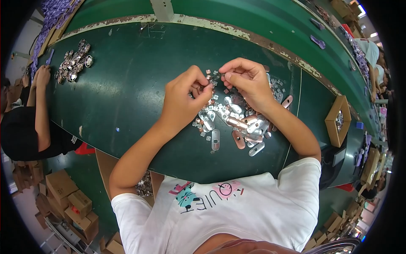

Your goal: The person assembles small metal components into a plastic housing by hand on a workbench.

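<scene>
Over the far side of a loose pile of parts, my left hand (179, 99) and my right hand (253, 84) face each other with fingertips pinched. A small dark piece (215, 77) shows in the narrow gap between them; its kind is too small to make out. Both hands seem to grip it, though the fingers partly hide it. Below and between my wrists lie elongated, round-ended metal plates (245, 122), silver and rose-gold, some with a small opening in the middle. Small clear square pieces (277, 84) are scattered beside my right hand and also near my left fingers.
A heap of shiny round metal parts (74, 63) sits at the far left, near another person's hands (41, 77). An open cardboard box (338, 120) stands at the right. Behind the dark green table (139, 80) runs a green conveyor (237, 17) with a chipped edge rail.
</scene>
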{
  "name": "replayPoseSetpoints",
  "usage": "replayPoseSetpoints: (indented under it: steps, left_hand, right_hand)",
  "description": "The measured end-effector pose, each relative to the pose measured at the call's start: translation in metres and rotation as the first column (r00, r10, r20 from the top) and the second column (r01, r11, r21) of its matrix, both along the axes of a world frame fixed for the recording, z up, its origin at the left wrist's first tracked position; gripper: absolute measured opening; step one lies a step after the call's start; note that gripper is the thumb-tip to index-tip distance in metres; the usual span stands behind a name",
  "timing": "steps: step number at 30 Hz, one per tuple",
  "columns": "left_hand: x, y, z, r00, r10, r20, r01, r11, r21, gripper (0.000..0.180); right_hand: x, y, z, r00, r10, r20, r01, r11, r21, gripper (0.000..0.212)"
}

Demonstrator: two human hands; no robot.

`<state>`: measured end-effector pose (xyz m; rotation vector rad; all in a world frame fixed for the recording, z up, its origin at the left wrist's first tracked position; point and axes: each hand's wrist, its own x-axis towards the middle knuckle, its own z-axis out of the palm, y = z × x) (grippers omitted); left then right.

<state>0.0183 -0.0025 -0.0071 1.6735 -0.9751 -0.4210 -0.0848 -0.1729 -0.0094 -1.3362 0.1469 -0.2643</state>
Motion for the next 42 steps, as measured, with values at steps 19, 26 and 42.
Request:
replayPoseSetpoints:
  steps: [19,26,42]
  left_hand:
    - [-0.001,-0.005,-0.011,0.921,-0.076,-0.382,0.0,0.981,-0.196,0.018]
    - [-0.004,-0.006,-0.013,0.89,-0.106,-0.443,0.033,0.985,-0.168,0.016]
    - [0.007,0.0,-0.011,0.785,-0.325,-0.527,0.26,0.946,-0.196,0.017]
  right_hand:
    - [-0.002,0.009,-0.003,0.999,-0.024,0.044,0.03,0.991,-0.134,0.017]
    - [-0.001,0.008,-0.008,0.999,-0.016,0.041,0.025,0.972,-0.233,0.012]
    - [-0.001,0.005,0.011,0.979,0.201,-0.023,-0.196,0.972,0.132,0.025]
